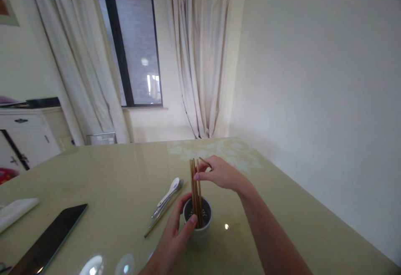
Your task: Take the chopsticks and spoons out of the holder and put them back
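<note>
A grey cup-shaped utensil holder with holes in its bottom stands on the table. Several wooden chopsticks rise upright from it. My left hand wraps around its left side, with the thumb over the near rim. Above the holder, my right hand pinches at the upper part of the chopsticks; one slanted chopstick shows between its fingers. Left of the holder lie a white spoon, metal cutlery partly under it, and a loose chopstick.
A dark tablet-like device lies on the greenish table at the left, with a white flat object beyond it. A white cabinet stands behind on the left. A wall runs along the table's right edge.
</note>
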A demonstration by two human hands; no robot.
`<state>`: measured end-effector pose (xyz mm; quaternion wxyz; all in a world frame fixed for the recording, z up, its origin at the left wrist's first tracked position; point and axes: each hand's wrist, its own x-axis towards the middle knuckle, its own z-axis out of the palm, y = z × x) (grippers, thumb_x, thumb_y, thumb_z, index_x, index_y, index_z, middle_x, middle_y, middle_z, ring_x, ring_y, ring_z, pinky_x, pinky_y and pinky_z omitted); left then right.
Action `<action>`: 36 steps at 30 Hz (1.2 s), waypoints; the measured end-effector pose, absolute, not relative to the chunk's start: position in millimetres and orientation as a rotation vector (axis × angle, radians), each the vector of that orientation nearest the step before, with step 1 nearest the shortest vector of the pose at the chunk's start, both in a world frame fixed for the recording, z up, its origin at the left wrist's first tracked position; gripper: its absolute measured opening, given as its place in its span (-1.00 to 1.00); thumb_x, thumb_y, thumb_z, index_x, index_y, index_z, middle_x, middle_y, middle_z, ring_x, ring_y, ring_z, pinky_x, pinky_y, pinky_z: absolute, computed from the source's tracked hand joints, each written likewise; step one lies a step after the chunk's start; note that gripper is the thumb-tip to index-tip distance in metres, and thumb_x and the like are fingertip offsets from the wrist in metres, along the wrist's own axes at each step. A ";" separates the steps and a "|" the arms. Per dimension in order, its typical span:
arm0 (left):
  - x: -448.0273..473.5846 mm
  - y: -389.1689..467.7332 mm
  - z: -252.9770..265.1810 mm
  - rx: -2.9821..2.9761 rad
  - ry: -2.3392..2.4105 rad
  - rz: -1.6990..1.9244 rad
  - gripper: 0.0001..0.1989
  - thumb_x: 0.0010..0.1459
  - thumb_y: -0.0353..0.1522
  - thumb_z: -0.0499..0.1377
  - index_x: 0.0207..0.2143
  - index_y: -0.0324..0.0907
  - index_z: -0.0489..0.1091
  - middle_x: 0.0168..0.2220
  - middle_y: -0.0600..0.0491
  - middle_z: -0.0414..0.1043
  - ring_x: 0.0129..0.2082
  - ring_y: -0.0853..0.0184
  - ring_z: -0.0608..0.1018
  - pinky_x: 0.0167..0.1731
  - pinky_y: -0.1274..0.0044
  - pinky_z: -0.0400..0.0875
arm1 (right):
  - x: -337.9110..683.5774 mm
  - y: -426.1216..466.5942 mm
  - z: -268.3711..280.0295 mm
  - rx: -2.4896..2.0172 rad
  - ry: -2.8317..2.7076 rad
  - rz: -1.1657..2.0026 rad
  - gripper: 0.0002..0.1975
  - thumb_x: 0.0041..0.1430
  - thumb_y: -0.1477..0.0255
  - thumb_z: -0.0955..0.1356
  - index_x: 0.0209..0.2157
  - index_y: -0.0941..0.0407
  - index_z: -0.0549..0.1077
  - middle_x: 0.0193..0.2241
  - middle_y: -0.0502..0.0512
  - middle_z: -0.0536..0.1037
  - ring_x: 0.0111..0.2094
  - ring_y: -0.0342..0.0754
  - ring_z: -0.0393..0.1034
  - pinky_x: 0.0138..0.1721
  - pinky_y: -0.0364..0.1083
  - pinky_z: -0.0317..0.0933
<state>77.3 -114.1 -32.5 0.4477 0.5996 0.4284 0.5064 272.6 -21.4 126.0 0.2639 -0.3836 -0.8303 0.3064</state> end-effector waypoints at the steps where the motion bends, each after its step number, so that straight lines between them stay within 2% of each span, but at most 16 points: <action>1: 77.2 -113.9 -32.2 1.486 1.061 1.258 -0.32 0.28 0.06 0.23 0.33 -0.04 0.33 0.35 -0.09 0.40 0.38 -0.06 0.38 0.39 0.17 0.26 | 272.0 -21.3 125.5 -1.060 -2.239 0.807 -0.93 0.18 0.41 0.51 -0.36 0.10 0.69 -0.42 -0.01 0.67 -0.33 -0.02 0.50 -0.27 -0.12 0.23; 8: 76.6 -112.4 -36.3 1.495 1.023 1.253 -0.34 0.31 0.03 0.23 0.34 -0.04 0.31 0.38 -0.09 0.37 0.41 -0.05 0.34 0.38 0.18 0.28 | 270.1 -17.2 122.2 -1.123 -2.156 0.698 -0.89 0.22 0.40 0.49 -0.35 0.13 0.69 -0.43 0.03 0.68 -0.35 -0.03 0.50 -0.28 -0.11 0.21; 12: 76.0 -112.7 -37.7 1.493 1.058 1.242 -0.35 0.34 0.02 0.19 0.36 -0.03 0.28 0.39 -0.09 0.35 0.42 -0.04 0.33 0.42 0.14 0.20 | 277.1 -27.0 136.5 -1.096 -1.912 0.555 -0.55 0.45 0.17 0.31 -0.42 0.13 0.62 -0.50 0.06 0.58 -0.44 -0.07 0.41 -0.36 -0.11 0.17; 14: 76.2 -112.9 -37.7 1.512 1.076 1.232 -0.34 0.32 0.02 0.21 0.36 -0.03 0.27 0.38 -0.09 0.37 0.41 -0.05 0.34 0.42 0.12 0.17 | 281.1 -38.4 147.6 -0.964 -1.700 0.637 -0.44 0.47 0.02 0.25 -0.38 0.12 0.60 -0.53 0.03 0.48 -0.52 -0.12 0.29 -0.46 -0.12 0.09; 17: 77.1 -113.2 -38.1 1.504 1.091 1.223 -0.30 0.28 0.03 0.25 0.37 -0.01 0.28 0.36 -0.08 0.39 0.41 -0.06 0.35 0.41 0.12 0.20 | 280.0 -55.6 160.2 -0.745 -1.412 0.921 -0.41 0.35 -0.15 0.30 -0.43 0.09 0.49 -0.61 -0.08 0.26 -0.63 -0.19 0.02 -0.61 -0.15 -0.14; 21: 77.0 -113.3 -33.6 1.477 1.102 1.237 -0.30 0.27 0.05 0.25 0.36 -0.03 0.30 0.35 -0.10 0.41 0.35 -0.07 0.41 0.35 0.14 0.30 | 260.2 -58.0 154.1 -0.627 -1.351 1.230 -0.41 0.21 -0.18 0.40 -0.47 0.09 0.40 -0.63 -0.14 0.19 -0.65 -0.25 -0.11 -0.63 -0.18 -0.27; 24: 73.5 -111.7 -21.1 1.466 1.147 1.330 -0.32 0.29 0.10 0.18 0.31 -0.04 0.35 0.32 -0.13 0.43 0.31 -0.04 0.46 0.26 0.19 0.40 | 241.7 -43.6 134.8 -0.670 -1.415 1.360 -0.40 0.20 -0.19 0.40 -0.44 0.11 0.43 -0.60 -0.14 0.23 -0.64 -0.26 -0.07 -0.63 -0.19 -0.23; 27: 66.4 -105.2 -5.9 1.421 1.225 1.489 -0.34 0.29 0.14 0.14 0.24 -0.06 0.38 0.21 -0.11 0.52 0.22 0.03 0.52 0.21 0.24 0.43 | 231.8 -28.3 116.7 -0.726 -1.438 1.337 -0.45 0.22 -0.13 0.41 -0.40 0.12 0.43 -0.53 -0.12 0.32 -0.59 -0.23 0.10 -0.57 -0.19 -0.02; 29: 59.1 -96.7 1.6 1.380 1.299 1.561 -0.34 0.25 0.15 0.16 0.20 -0.07 0.38 0.14 -0.10 0.55 0.13 0.06 0.57 0.13 0.26 0.48 | 231.7 -22.4 110.6 -0.773 -1.519 1.229 -0.56 0.26 0.00 0.42 -0.36 0.12 0.45 -0.48 -0.08 0.40 -0.49 -0.18 0.27 -0.43 -0.16 0.18; 31: 49.5 -84.8 6.8 1.359 1.406 1.564 -0.34 0.24 0.15 0.15 0.16 -0.12 0.36 0.07 -0.12 0.58 0.02 0.08 0.61 0.01 0.29 0.52 | 235.1 -20.0 109.5 -0.837 -1.638 1.054 -0.70 0.32 0.15 0.41 -0.29 0.12 0.49 -0.39 -0.02 0.50 -0.33 -0.10 0.40 -0.23 -0.11 0.29; 33: 38.8 -71.4 11.7 1.452 1.526 1.424 -0.41 0.27 0.11 0.11 0.08 -0.15 0.38 -0.03 -0.12 0.61 -0.12 0.11 0.64 -0.12 0.32 0.53 | 239.8 -20.1 111.3 -0.898 -1.724 0.883 -0.82 0.35 0.28 0.39 -0.21 0.11 0.53 -0.28 0.04 0.58 -0.20 -0.05 0.46 -0.08 -0.06 0.31; 36: 26.9 -54.0 21.8 1.858 1.713 0.887 -0.69 0.33 -0.14 0.08 -0.11 -0.15 0.47 -0.18 -0.08 0.64 -0.22 0.14 0.63 -0.17 0.37 0.47 | 246.2 -21.0 114.1 -1.005 -1.818 0.722 -0.89 0.33 0.40 0.40 -0.15 0.11 0.54 -0.21 0.07 0.62 -0.14 -0.03 0.50 -0.02 -0.03 0.31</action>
